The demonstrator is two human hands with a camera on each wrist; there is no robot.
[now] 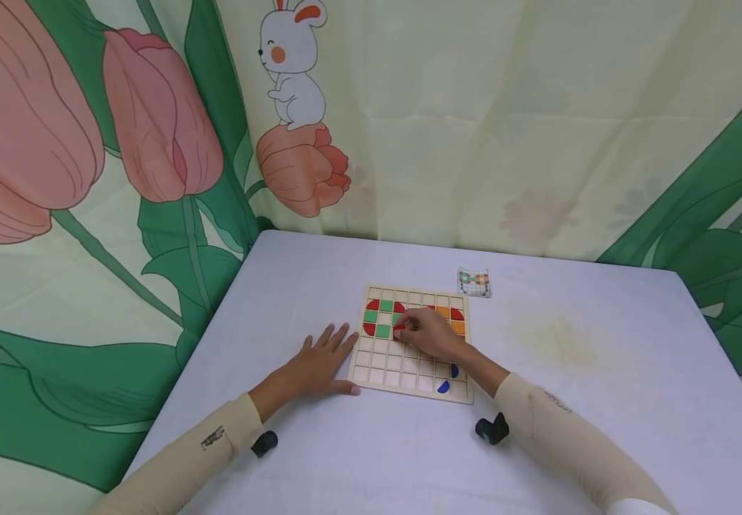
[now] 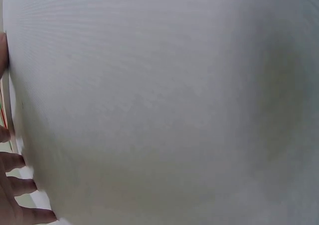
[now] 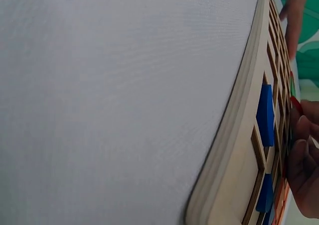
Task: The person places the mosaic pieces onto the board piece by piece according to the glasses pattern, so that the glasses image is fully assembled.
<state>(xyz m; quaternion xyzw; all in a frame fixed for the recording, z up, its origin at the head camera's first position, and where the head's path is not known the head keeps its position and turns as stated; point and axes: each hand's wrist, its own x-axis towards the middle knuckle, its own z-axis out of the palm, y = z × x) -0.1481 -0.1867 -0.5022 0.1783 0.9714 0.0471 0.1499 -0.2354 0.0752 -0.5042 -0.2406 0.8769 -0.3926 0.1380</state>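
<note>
A wooden grid board [image 1: 378, 359] lies on the white table. My right hand [image 1: 433, 333] is over its middle and pinches a small red piece [image 1: 399, 327] between thumb and fingertips. The right wrist view shows the same red piece [image 3: 296, 104] at the fingertips, close over the grid. My left hand [image 1: 315, 368] rests flat with spread fingers, its fingertips and thumb at the board's left edge. Red and green pieces [image 1: 383, 331] form a block at the upper left, red and orange pieces [image 1: 457, 327] at the upper right, partly hidden by my right hand.
Blue half-round pieces [image 1: 443, 387] sit at the board's lower right; one blue piece [image 3: 266, 115] shows close up in the right wrist view. A small card [image 1: 474, 283] with a coloured grid pattern lies behind the board. A printed curtain [image 1: 448, 143] surrounds the table.
</note>
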